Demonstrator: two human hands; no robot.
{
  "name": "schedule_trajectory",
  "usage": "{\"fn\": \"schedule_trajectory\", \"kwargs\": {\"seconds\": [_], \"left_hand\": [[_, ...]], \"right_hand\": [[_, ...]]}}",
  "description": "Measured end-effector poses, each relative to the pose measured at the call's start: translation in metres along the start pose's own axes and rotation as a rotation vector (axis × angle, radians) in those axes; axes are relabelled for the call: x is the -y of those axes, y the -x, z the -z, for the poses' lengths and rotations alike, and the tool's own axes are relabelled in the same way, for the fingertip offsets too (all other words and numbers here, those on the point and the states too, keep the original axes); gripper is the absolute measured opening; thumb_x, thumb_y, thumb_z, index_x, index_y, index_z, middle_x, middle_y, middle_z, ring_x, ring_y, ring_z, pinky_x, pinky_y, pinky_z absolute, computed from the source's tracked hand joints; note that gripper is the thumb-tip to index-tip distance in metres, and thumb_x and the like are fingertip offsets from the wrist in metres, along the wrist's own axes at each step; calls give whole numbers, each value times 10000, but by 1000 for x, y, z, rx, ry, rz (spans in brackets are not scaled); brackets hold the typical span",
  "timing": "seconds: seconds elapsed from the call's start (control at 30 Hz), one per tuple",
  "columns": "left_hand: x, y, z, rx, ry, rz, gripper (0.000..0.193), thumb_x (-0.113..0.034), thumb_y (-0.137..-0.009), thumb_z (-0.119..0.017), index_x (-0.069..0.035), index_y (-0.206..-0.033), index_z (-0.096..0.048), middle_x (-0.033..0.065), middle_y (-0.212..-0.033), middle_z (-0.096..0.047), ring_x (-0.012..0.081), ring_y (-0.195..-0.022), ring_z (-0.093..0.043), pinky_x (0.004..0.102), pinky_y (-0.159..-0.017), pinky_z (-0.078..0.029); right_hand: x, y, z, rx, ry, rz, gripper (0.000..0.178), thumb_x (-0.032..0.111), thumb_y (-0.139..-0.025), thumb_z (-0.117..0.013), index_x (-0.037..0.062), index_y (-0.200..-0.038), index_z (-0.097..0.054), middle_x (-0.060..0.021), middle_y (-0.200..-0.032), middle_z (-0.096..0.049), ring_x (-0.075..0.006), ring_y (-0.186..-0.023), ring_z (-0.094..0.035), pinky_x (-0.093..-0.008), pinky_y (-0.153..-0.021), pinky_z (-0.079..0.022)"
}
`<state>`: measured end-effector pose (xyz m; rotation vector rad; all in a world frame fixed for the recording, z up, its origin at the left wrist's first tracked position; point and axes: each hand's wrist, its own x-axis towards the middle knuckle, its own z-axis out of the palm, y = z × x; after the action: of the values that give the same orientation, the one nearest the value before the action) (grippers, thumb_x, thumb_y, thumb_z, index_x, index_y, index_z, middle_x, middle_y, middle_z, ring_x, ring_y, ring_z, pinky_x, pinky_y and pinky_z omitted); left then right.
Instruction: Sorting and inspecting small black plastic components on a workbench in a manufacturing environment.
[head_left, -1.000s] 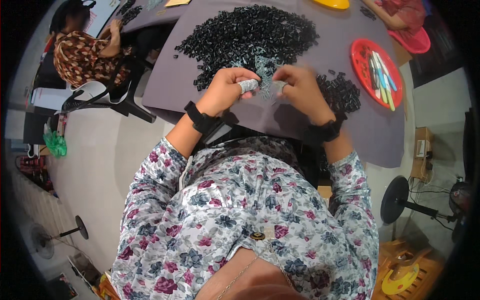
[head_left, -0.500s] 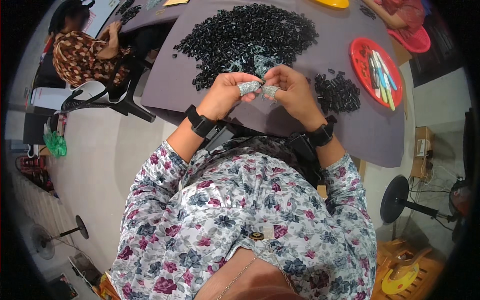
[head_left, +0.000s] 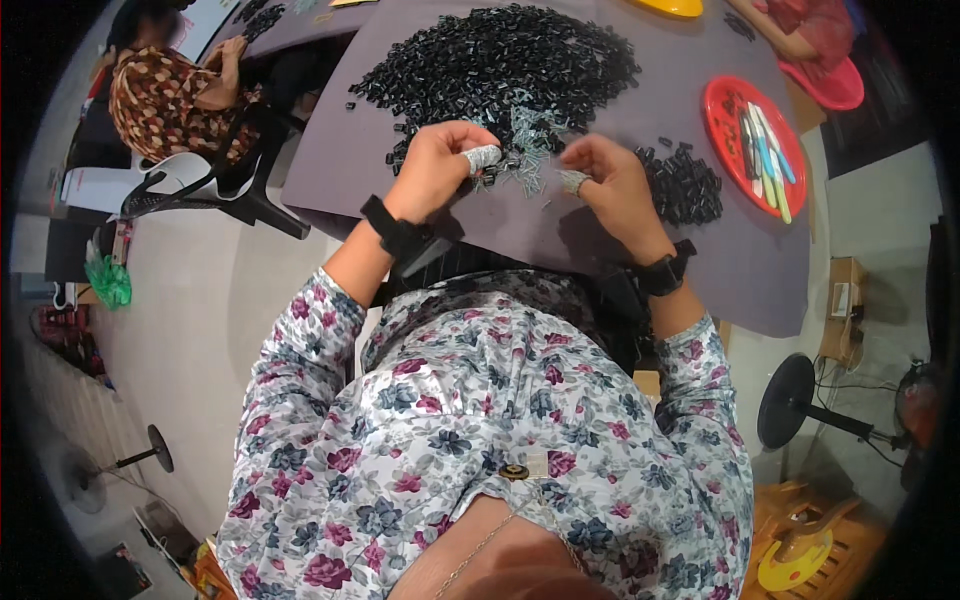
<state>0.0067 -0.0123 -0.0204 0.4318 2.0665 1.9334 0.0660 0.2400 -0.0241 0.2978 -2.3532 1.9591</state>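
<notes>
A large heap of small black pieces (head_left: 490, 60) covers the table in front of me, with thin pale grey pins (head_left: 528, 170) scattered at its near edge. My left hand (head_left: 435, 170) is closed beside these pins, its thumb wrapped in whitish tape. Whatever its curled fingers hold is hidden. My right hand (head_left: 615, 185), also taped at the thumb, hovers to the right of the pins. Its fingers are slightly blurred and apart from the thumb, with nothing visible between them. Just beyond that hand lies a smaller pile of black pieces (head_left: 683, 185).
At the right stands a red round tray (head_left: 715, 100) with several slim coloured-handled tools (head_left: 768, 160) and small dark bits. A grey cloth covers the table (head_left: 340, 180). One person (head_left: 180, 100) sits at the far left, another (head_left: 795, 35) at the far right. Black chair (head_left: 265, 180) nearby.
My hands were together around a small black piece; now they have parted, the left moving left and the right moving right. More of the pale pins shows between them.
</notes>
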Motion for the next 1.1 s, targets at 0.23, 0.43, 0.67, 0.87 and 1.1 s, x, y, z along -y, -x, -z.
{"fn": "schedule_trajectory", "kwargs": {"seconds": [0.23, 0.43, 0.67, 0.87, 1.1], "left_hand": [[-15, -6, 25, -97, -278, -130, 176, -11, -933, -697, 1, -1109, -689, -18, -922, -659, 65, -841, -591, 221, -758, -477], [-1, 37, 44, -111, -544, -88, 132, -52, -900, -710, 9, -1016, -689, 81, -763, -678, 109, -689, -606, 299, -649, -491], [-1, 44, 20, -45, -820, -107, 229, 28, -793, -657, -7, -1019, -654, 156, -798, -662, 336, -753, -666, 393, -685, -514], [-2, 3, 8, -42, -810, -205, 262, 24, -803, -663, -13, -1062, -669, 205, -913, -705, 395, -872, -687, 449, -770, -534], [-19, 10, 44, -173, -508, -149, 239, -24, -901, -700, -2, -1134, -652, 89, -903, -718, 159, -779, -665, 311, -690, -534]], "right_hand": [[-15, 15, 6, 9, 83, -83, 164, -12, -849, -643, -23, -1011, -666, -47, -874, -694, -107, -788, -645, -258, -677, -508], [-21, 17, 2, 41, 143, -86, 119, 7, -878, -661, 0, -997, -661, -11, -865, -675, -72, -747, -613, -237, -644, -481], [-27, 13, 4, 36, 204, -64, 114, 11, -890, -668, 14, -1003, -657, 9, -847, -662, -51, -703, -583, -224, -616, -466], [-22, 13, 4, 44, 234, -85, 127, 2, -882, -662, 17, -1008, -657, 10, -848, -663, -52, -717, -593, -219, -619, -455], [-21, 13, 3, 26, 195, -79, 132, 0, -878, -663, 16, -1008, -656, 16, -831, -658, -49, -705, -587, -223, -605, -455]]}}
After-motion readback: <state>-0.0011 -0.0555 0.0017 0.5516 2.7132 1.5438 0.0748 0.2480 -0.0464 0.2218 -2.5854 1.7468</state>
